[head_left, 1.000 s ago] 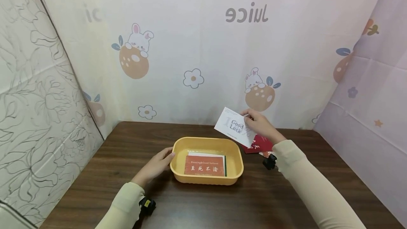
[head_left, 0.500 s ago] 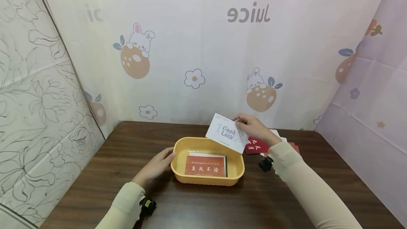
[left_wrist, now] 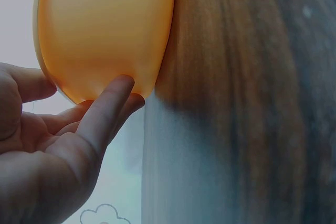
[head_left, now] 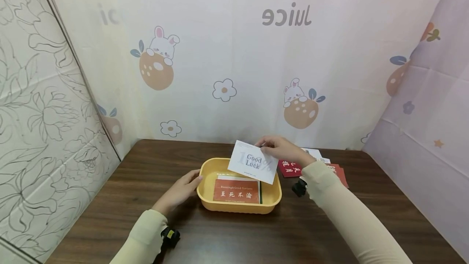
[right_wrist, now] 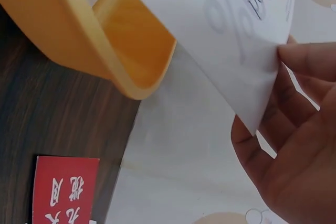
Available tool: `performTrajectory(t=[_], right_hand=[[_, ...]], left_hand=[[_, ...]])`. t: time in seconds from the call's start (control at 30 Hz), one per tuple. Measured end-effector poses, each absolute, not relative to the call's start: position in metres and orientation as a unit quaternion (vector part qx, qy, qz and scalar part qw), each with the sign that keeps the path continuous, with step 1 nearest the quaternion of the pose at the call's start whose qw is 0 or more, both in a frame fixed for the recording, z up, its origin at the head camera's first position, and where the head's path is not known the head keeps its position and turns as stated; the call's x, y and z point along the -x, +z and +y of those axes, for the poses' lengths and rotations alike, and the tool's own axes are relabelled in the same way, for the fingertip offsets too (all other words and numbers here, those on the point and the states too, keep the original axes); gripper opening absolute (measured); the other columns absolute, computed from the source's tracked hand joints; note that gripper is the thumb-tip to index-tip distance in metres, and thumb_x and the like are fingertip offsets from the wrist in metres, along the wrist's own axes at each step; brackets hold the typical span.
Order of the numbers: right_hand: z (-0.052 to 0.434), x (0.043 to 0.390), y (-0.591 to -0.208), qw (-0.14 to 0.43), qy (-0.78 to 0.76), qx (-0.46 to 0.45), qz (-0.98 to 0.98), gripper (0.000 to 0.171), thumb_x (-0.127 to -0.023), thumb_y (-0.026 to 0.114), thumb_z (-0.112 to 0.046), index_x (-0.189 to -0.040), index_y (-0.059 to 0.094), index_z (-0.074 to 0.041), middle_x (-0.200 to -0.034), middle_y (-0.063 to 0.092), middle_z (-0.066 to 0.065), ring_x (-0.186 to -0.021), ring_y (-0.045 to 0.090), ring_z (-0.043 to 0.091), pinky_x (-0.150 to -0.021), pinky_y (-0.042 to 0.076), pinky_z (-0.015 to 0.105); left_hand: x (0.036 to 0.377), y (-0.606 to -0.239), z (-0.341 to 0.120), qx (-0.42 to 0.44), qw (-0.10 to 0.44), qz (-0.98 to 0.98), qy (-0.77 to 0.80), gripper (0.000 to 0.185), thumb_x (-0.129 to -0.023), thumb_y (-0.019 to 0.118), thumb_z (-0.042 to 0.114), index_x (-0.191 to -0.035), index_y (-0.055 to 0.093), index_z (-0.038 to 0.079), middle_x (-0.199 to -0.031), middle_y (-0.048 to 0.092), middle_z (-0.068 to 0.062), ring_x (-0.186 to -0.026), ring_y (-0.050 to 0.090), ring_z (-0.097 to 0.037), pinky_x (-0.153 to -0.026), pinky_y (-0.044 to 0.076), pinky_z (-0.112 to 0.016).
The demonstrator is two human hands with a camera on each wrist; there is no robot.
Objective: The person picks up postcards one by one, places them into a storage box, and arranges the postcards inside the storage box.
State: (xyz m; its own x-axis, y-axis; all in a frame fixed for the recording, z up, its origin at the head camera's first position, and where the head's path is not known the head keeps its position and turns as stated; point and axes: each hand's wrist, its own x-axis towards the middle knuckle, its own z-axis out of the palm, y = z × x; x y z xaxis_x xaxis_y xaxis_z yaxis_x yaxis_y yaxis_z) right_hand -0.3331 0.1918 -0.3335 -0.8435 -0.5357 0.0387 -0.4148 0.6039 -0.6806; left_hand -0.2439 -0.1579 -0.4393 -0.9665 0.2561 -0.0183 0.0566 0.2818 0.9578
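Note:
A white card [head_left: 247,166] printed "Good Luck" tilts above the right back part of a yellow plastic basin [head_left: 238,208]. My right hand [head_left: 280,150] pinches the card at its right edge, thumb in front and fingers behind, as the right wrist view [right_wrist: 299,114] also shows. Inside the basin lies a red card [head_left: 234,194] reading "Blessing&Good fortune", with white and dark green edges of other cards under it. My left hand [head_left: 180,190] holds the basin's left end; in the left wrist view its thumb [left_wrist: 37,83] is at the rim and its fingers press the outer wall.
Right of the basin, partly behind my right wrist, lie a dark red card [head_left: 290,169], white cards [head_left: 313,153] and an orange-red card [head_left: 338,172] on the brown wooden table [head_left: 234,239]. A patterned curtain [head_left: 205,52] hangs behind the table.
My right hand has carried the white card left and down, from beside the basin to over it. More of the cards on the right now show. The left hand stays on the basin.

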Motion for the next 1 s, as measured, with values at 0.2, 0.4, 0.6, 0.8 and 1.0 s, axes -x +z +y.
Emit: performTrajectory(t=[0.2, 0.4, 0.6, 0.8, 1.0], right_hand=[[0.18, 0.338, -0.338, 0.107, -0.31, 0.301, 0.895, 0.021, -0.102, 0.058, -0.014, -0.118, 0.071, -0.015, -0.109, 0.069, 0.002, -0.094, 0.062, 0.019, -0.082, 0.053, 0.036], [0.169, 0.34, -0.34, 0.126, -0.278, 0.319, 0.898, 0.019, -0.102, 0.059, -0.014, -0.114, 0.072, -0.018, -0.112, 0.067, 0.0, -0.098, 0.059, 0.019, -0.083, 0.052, 0.035], [0.16, 0.346, -0.343, 0.149, -0.267, 0.334, 0.892, 0.019, -0.101, 0.059, -0.013, -0.113, 0.072, -0.017, -0.107, 0.066, -0.001, -0.093, 0.059, 0.018, -0.08, 0.053, 0.033], [0.151, 0.351, -0.346, 0.163, -0.247, 0.342, 0.892, 0.018, -0.1, 0.061, -0.013, -0.112, 0.073, -0.018, -0.098, 0.067, -0.004, -0.089, 0.059, 0.017, -0.079, 0.052, 0.032], [0.14, 0.35, -0.352, 0.197, -0.239, 0.307, 0.9, 0.017, -0.099, 0.064, -0.014, -0.109, 0.074, -0.022, -0.096, 0.065, -0.003, -0.089, 0.056, 0.019, -0.076, 0.049, 0.032]], left_hand=[[0.244, -0.439, -0.158, -0.095, 0.084, 0.795, 0.593, 0.048, -0.109, 0.046, 0.024, -0.15, 0.04, 0.0, -0.141, 0.051, -0.02, -0.123, 0.057, -0.033, -0.094, 0.054, -0.045], [0.245, -0.439, -0.157, -0.095, 0.085, 0.795, 0.593, 0.047, -0.109, 0.046, 0.023, -0.15, 0.04, -0.001, -0.141, 0.052, -0.021, -0.123, 0.057, -0.033, -0.094, 0.054, -0.044], [0.245, -0.438, -0.156, -0.091, 0.084, 0.798, 0.59, 0.047, -0.109, 0.046, 0.024, -0.149, 0.041, -0.001, -0.141, 0.052, -0.021, -0.122, 0.057, -0.033, -0.094, 0.054, -0.045], [0.245, -0.436, -0.157, -0.092, 0.083, 0.801, 0.586, 0.048, -0.109, 0.046, 0.025, -0.149, 0.041, -0.001, -0.141, 0.051, -0.021, -0.122, 0.057, -0.033, -0.094, 0.054, -0.045], [0.246, -0.439, -0.157, -0.095, 0.087, 0.797, 0.591, 0.048, -0.109, 0.046, 0.024, -0.15, 0.04, -0.001, -0.142, 0.051, -0.021, -0.123, 0.057, -0.033, -0.094, 0.054, -0.044]])
